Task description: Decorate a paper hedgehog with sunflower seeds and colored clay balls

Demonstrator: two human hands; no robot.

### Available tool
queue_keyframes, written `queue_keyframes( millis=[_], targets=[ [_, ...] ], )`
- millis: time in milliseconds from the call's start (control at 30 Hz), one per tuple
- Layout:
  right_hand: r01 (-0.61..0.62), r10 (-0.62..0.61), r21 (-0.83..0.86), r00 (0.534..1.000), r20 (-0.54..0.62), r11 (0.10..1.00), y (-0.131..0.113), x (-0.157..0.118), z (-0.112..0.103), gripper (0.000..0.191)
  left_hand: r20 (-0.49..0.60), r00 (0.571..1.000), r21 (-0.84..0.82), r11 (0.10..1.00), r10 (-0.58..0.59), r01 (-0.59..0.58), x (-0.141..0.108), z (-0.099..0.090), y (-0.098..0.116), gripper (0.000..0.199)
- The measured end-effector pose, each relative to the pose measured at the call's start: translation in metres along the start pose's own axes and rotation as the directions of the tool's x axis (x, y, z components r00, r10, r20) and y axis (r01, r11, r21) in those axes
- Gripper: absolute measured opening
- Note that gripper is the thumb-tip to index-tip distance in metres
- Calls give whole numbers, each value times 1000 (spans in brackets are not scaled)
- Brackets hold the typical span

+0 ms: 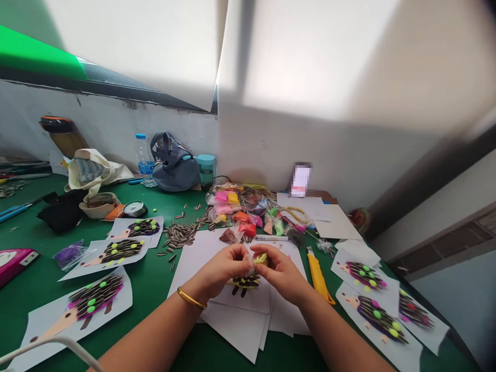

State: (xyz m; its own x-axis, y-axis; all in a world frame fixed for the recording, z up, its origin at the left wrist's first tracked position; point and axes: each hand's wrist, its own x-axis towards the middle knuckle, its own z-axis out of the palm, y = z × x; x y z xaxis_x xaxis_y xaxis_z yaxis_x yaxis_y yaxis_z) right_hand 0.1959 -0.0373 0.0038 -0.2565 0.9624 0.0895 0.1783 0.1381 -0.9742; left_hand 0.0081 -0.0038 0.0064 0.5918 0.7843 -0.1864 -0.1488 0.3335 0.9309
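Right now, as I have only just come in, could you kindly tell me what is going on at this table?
A person holds a yellow clay-like lump in the right hand and clear wrapping in the left hand. Beneath lies a partly hidden seed-covered figure on white paper. Similar seeded pictures lie to the left and right, with loose striped seeds beyond the left hand.
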Motion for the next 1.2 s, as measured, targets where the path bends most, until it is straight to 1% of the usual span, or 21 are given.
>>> queue_keyframes(
  millis=[33,100,167,200,267,367,467,533,600,633,667,700,733,800,867,900,933,967,1033,1100,1200],
  targets=[
    [9,-9,-5,999,-33,1000,1,0,0,40,3,1000,-14,1000,13,-13,0,1,0,36],
    [58,-69,-78,985,-155,995,3,0,0,45,-35,998,-49,997,51,-53,0,3,2,37],
    [129,-192,-237,944,-269,963,4,-1,0,35,-112,988,-44,993,105,-110,0,7,4,38],
    [159,-254,-319,925,-283,935,3,-1,0,28,-145,980,-15,990,134,-137,0,9,5,38],
    [208,-325,-426,920,-221,880,0,-2,2,24,-175,968,72,983,180,-170,1,13,4,36],
    [238,-320,-478,943,-96,845,-4,-3,6,21,-175,956,178,963,234,-203,3,15,1,33],
    [241,-317,-505,946,-68,829,-5,-3,9,19,-195,941,301,930,276,-211,5,12,-4,26],
    [251,-342,-521,936,-84,816,-5,-4,9,21,-244,904,441,871,350,-218,7,9,-7,19],
    [261,-365,-526,925,-103,809,-5,-4,9,21,-290,838,570,787,462,-236,8,8,-11,15],
    [263,-369,-524,923,-106,810,-6,-4,10,21,-301,809,608,755,505,-246,8,8,-12,13],
    [265,-368,-520,924,-104,812,-6,-4,10,21,-306,792,619,743,529,-256,8,9,-12,12],
    [264,-364,-516,926,-101,815,-6,-4,10,21,-303,794,602,752,527,-270,8,10,-12,9],
    [260,-357,-512,929,-98,819,-7,-4,11,21,-293,813,557,781,503,-283,7,11,-11,8],
    [253,-346,-506,933,-97,825,-7,-4,11,20,-249,884,392,876,395,-281,5,13,-7,15],
    [251,-344,-509,934,-95,823,-7,-4,11,19,-182,949,194,956,257,-221,3,15,-1,23],
    [255,-346,-514,934,-89,819,-7,-4,11,19,-153,967,122,975,203,-185,1,16,1,25],
    [261,-349,-519,934,-78,814,-7,-4,11,18,-138,976,79,984,167,-158,1,17,2,26],
    [268,-353,-523,933,-69,810,-7,-5,11,18,-136,978,70,987,155,-147,0,17,2,25],
    [281,-359,-522,932,-53,806,-8,-5,12,17,-172,965,145,974,198,-174,1,18,0,20],
    [288,-365,-516,930,-51,806,-8,-6,14,18,-220,929,306,925,298,-225,2,18,-5,13],
    [288,-369,-518,928,-56,805,-8,-7,18,18,-243,858,540,798,453,-269,4,17,-13,6]
  ],
)
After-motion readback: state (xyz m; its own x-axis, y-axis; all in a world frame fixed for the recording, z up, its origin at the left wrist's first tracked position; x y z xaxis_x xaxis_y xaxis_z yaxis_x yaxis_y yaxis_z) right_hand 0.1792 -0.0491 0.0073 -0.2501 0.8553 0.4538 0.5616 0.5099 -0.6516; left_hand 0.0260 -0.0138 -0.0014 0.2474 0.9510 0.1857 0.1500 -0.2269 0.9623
